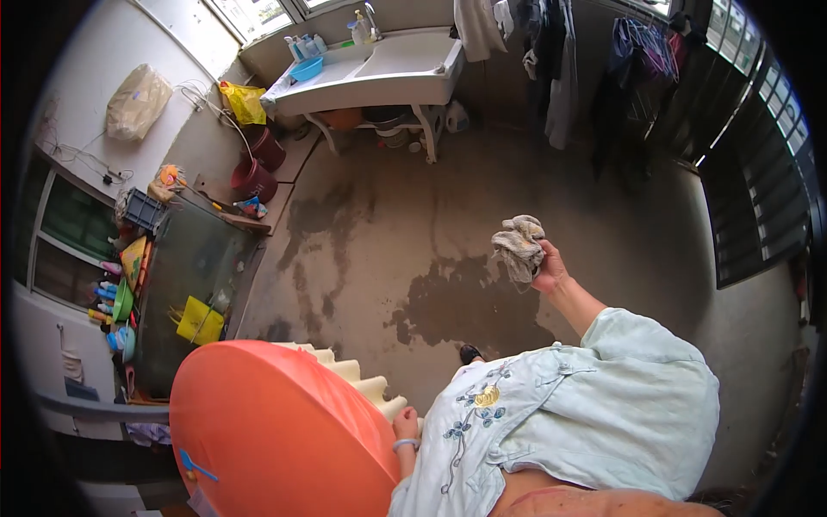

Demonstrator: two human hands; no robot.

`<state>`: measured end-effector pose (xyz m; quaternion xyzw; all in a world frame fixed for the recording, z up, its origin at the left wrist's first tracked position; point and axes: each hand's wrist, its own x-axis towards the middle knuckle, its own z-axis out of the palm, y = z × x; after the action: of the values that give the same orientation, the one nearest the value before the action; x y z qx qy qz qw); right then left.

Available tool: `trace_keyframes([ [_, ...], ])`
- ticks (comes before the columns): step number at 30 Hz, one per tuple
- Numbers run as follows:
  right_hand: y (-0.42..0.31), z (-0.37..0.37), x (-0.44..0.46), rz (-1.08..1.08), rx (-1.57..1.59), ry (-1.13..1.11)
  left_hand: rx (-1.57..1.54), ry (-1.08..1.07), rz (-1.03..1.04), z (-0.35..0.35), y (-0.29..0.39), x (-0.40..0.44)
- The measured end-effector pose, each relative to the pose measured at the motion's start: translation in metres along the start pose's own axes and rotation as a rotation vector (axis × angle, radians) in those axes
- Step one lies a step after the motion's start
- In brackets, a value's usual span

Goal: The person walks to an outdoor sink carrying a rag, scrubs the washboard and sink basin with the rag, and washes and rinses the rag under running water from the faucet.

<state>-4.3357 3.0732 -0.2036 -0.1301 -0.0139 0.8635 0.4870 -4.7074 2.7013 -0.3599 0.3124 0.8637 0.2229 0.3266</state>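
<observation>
Rag (519, 250) sits bunched and gripped in right hand (550, 267), held out over floor (405, 215) near dark patch (465, 302). Left hand (407, 425) curls beside round orange surface (276, 422); can't tell if holding anything.

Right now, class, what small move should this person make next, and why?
Probably a step toward the sink with the cloth: the right hand holds it out over the floor, bunched and apparently soiled, and the sink, with its tap, stands ahead.
</observation>
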Motion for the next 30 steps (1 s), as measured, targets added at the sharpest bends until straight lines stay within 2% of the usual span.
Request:
trace_keyframes([
  [4,-0.015,0.034,0.065,-0.107,-0.006,0.040,0.153,0.038,0.186,-0.067,0.138,0.146],
  [8,-0.029,0.036,0.138,-0.217,0.013,0.074,0.116,-0.052,0.447,-0.090,0.247,0.298],
  [11,-0.037,0.030,0.212,-0.257,0.025,0.092,0.109,-0.076,0.519,-0.091,0.324,0.384],
  [14,-0.038,0.034,0.298,-0.275,0.024,0.106,0.107,-0.176,0.478,-0.091,0.368,0.445],
  [16,-0.039,0.047,0.362,-0.290,0.045,0.143,0.198,-0.275,0.378,-0.096,0.363,0.490],
  [18,-0.048,0.063,0.427,-0.223,0.076,0.069,0.323,-0.350,0.296,-0.108,0.346,0.520],
  [21,-0.054,0.100,0.515,-0.172,0.104,0.030,0.482,-0.313,0.157,-0.141,0.300,0.567],
  [23,-0.058,0.121,0.567,-0.166,0.104,0.042,0.337,-0.219,-0.003,-0.162,0.269,0.591],
  [25,-0.064,0.132,0.619,-0.127,0.101,0.003,0.144,-0.224,-0.176,-0.184,0.268,0.605],
  [30,-0.065,0.143,0.736,-0.197,0.045,0.018,0.168,-0.193,-0.209,-0.217,0.276,0.719],
])
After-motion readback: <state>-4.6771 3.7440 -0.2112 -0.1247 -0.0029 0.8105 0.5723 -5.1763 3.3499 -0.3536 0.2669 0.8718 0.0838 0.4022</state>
